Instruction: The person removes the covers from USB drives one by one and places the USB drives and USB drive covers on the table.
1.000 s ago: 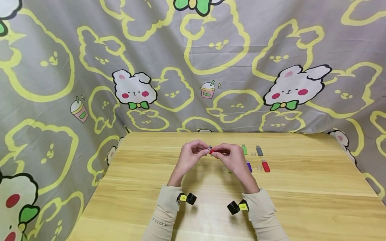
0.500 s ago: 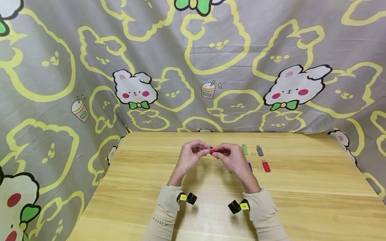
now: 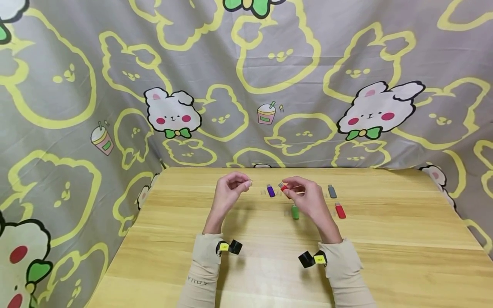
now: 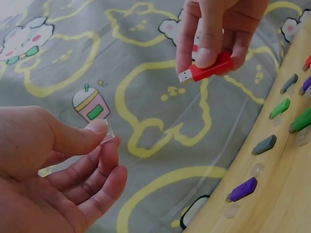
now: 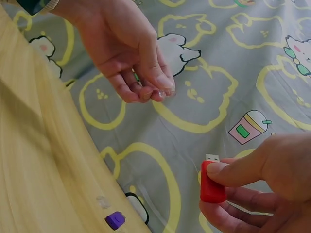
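Raised above the table, my left hand (image 3: 230,189) pinches a small clear cap (image 4: 108,133) between thumb and fingertips. My right hand (image 3: 309,196) grips a red USB stick (image 4: 213,67) by its body, thumb on top. Its bare metal plug (image 5: 212,158) points away from the palm, toward the left hand in the left wrist view. A gap separates cap and stick. Below them lie a purple USB stick (image 3: 271,191) and a green USB stick (image 3: 295,212) on the wooden table (image 3: 262,273).
To the right are a grey USB stick (image 3: 332,191) and another red USB stick (image 3: 340,211). Loose clear caps lie beside several sticks. The right hand hides part of the rows in the head view. A patterned curtain (image 3: 215,55) hangs behind the table.
The hands, earlier together at the red USB stick, have moved apart. The left went left with the clear cap; the right went right with the stick, its plug now showing.
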Tool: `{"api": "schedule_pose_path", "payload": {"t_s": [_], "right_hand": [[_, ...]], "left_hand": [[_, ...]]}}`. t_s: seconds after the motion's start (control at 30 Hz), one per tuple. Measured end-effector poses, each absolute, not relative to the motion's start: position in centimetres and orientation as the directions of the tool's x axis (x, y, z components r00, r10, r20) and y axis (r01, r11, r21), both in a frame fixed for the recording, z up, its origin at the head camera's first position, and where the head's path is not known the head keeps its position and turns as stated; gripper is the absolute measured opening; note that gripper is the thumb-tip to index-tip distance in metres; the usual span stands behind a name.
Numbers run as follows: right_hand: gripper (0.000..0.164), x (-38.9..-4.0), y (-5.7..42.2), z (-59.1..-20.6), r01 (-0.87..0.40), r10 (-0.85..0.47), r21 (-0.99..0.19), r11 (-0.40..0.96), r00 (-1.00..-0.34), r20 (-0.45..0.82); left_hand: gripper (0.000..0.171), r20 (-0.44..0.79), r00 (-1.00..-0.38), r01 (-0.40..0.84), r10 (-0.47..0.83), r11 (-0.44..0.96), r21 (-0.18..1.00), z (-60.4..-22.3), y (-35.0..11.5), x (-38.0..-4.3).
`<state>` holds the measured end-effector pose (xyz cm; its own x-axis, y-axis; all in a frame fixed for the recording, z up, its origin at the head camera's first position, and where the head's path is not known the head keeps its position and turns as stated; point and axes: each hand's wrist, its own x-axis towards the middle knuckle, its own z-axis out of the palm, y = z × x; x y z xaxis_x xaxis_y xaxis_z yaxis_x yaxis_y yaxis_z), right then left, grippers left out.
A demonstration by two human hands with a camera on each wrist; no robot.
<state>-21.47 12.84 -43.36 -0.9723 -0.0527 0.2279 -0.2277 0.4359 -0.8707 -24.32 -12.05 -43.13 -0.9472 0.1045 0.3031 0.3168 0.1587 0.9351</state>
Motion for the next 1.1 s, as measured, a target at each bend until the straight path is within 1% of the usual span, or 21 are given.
{"api": "schedule_pose_path", "payload": {"t_s": [0.1,0.2,0.37,0.5,0.63,0.77,0.9,1.0,1.1], "right_hand": [[0.028,-21.5,12.8,-43.5,-0.227,-0.049,-0.87,0.438,-0.972,0.229],[0.029,-21.7,12.8,-43.7,-0.225,-0.032,-0.868,0.443,-0.971,0.236],[0.023,-22.1,12.5,-44.6,-0.217,-0.019,-0.878,0.427,-0.973,0.231],[0.018,-22.4,12.0,-45.4,-0.218,-0.028,-0.878,0.426,-0.973,0.228],[0.013,-22.5,11.6,-46.1,-0.228,-0.038,-0.868,0.44,-0.971,0.235],[0.018,-22.6,11.1,-46.7,-0.224,-0.043,-0.861,0.457,-0.972,0.229],[0.022,-22.7,10.8,-47.1,-0.225,-0.055,-0.846,0.484,-0.972,0.227],[0.021,-22.7,10.6,-47.3,-0.212,-0.051,-0.84,0.499,-0.975,0.216],[0.019,-22.7,10.3,-47.5,-0.184,-0.04,-0.838,0.513,-0.981,0.191]], "left_hand": [[0.006,0.3,-0.948,0.314,0.106,0.16,0.936,-43.1,-12.2,-24.4],[0.008,0.293,-0.95,0.307,0.105,0.158,0.938,-43.2,-12.3,-24.5],[0.011,0.277,-0.954,0.293,0.112,0.169,0.941,-43.2,-12.5,-24.5],[0.01,0.256,-0.958,0.278,0.131,0.187,0.942,-43.1,-12.5,-24.5],[0.009,0.251,-0.957,0.276,0.144,0.202,0.94,-41.8,-12.2,-23.7],[0.008,0.261,-0.955,0.287,0.144,0.213,0.934,-40.5,-11.9,-22.7],[0.009,0.252,-0.958,0.279,0.139,0.23,0.932,-42.2,-12.2,-23.7],[0.01,0.246,-0.96,0.272,0.133,0.236,0.933,-43.5,-12.5,-24.5],[0.008,0.242,-0.962,0.267,0.129,0.242,0.933,-43.8,-12.5,-24.5]]}}
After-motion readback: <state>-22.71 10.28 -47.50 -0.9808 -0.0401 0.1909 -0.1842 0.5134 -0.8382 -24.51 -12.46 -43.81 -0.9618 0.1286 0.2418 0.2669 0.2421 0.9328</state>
